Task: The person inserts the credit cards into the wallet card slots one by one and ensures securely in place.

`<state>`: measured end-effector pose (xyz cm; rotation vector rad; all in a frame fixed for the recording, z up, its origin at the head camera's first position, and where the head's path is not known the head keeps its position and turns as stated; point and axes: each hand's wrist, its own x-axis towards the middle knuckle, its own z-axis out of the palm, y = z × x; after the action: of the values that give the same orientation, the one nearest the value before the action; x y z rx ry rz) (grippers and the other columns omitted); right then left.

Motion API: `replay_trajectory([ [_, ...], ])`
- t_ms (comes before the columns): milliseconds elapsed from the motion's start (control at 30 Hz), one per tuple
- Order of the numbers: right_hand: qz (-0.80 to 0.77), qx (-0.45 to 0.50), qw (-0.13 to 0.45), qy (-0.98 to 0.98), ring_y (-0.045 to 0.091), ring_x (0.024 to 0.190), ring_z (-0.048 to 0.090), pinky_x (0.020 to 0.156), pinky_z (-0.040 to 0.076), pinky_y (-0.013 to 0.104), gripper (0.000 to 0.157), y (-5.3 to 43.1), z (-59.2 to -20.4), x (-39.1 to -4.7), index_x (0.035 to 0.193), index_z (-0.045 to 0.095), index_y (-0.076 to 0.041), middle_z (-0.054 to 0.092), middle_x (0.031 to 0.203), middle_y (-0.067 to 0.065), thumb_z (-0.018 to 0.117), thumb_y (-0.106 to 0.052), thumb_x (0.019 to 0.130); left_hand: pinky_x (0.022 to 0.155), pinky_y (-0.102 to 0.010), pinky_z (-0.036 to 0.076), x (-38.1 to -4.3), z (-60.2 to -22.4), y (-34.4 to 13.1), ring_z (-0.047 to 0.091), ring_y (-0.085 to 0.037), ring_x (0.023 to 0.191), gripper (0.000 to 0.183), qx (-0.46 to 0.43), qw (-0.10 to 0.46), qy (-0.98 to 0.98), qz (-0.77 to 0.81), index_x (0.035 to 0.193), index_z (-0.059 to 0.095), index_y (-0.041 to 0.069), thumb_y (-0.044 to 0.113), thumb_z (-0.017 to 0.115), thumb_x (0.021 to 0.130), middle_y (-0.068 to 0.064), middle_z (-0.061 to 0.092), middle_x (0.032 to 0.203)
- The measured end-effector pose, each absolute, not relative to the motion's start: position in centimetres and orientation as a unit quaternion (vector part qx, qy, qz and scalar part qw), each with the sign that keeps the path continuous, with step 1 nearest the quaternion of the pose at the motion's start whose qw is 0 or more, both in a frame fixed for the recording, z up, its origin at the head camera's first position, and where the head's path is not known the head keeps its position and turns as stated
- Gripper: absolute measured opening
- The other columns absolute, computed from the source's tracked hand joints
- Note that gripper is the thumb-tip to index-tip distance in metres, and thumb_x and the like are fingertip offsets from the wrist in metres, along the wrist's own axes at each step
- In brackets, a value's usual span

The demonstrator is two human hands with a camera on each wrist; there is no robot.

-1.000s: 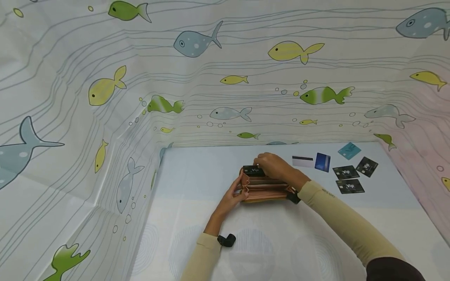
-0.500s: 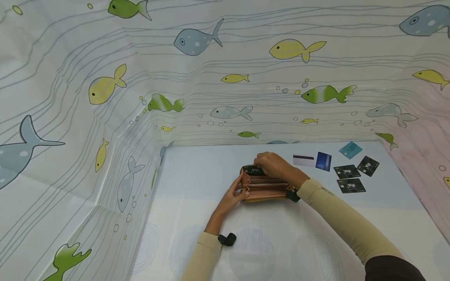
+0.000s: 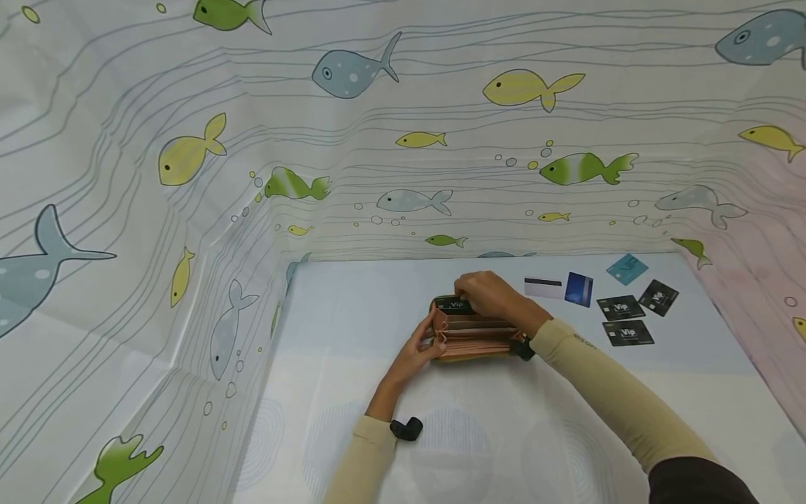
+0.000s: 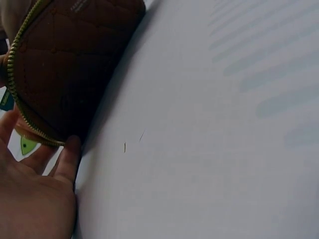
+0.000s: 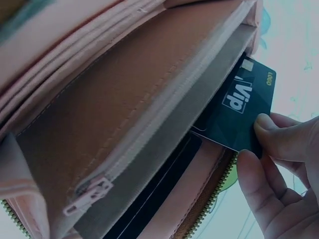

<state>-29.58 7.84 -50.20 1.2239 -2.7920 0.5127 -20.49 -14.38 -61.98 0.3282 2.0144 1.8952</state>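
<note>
A brown zip-around wallet (image 3: pixel 481 348) stands spread wide on the table, its pink inner pockets facing up. My left hand (image 3: pixel 412 358) grips its left end; in the left wrist view, its fingers touch the quilted outside (image 4: pixel 65 55) near the brass zip. At the far side of the wallet, my right hand (image 3: pixel 494 295) pinches a black Vip card (image 5: pixel 239 107) between thumb and fingers. That card sits partly in a slot at the back, and its lower part is hidden. Another dark card edge (image 5: pixel 159 199) shows in the same row. A zipped pocket with a pink puller (image 5: pixel 89 195) lies in the middle.
Right of the wallet lie a white striped card (image 3: pixel 543 288), a blue card (image 3: pixel 578 290), a teal card (image 3: pixel 627 269) and several black Vip cards (image 3: pixel 628 333). Fish-patterned sheeting (image 3: pixel 409 161) rises behind and at both sides of the white table (image 3: pixel 352 301).
The black Vip card has sunk slightly deeper into the back of the wallet under my right hand. My left hand keeps its hold, and the loose cards stay put.
</note>
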Motion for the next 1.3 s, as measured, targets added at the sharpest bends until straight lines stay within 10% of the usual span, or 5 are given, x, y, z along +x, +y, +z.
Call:
replay_trajectory([
  [967,0.182,0.367,-0.013,-0.912,0.020,0.086,0.069,0.078,0.057,0.037,0.010,8.0,-50.8,-29.8,0.094,0.074,-0.005,0.073,0.092,0.006,0.067,0.001,0.092,0.098,-0.038,0.050,-19.9,-58.9,-14.6,0.049,-0.036,0.132,0.080,0.121,0.210,0.703,0.668,0.163,0.011,0.023,0.014,0.059,0.100,-0.020,0.034,0.157],
  [1300,0.212,0.366,-0.021,-0.906,0.020,0.084,0.067,0.078,0.056,0.037,0.012,8.1,-50.8,-29.8,0.096,0.075,-0.003,0.069,0.090,0.007,0.065,0.003,0.092,0.102,-0.045,0.046,-20.6,-61.9,-14.5,0.045,-0.035,0.136,0.078,0.102,0.186,0.718,0.663,0.160,0.015,0.037,0.022,0.061,0.099,-0.013,0.034,0.158],
])
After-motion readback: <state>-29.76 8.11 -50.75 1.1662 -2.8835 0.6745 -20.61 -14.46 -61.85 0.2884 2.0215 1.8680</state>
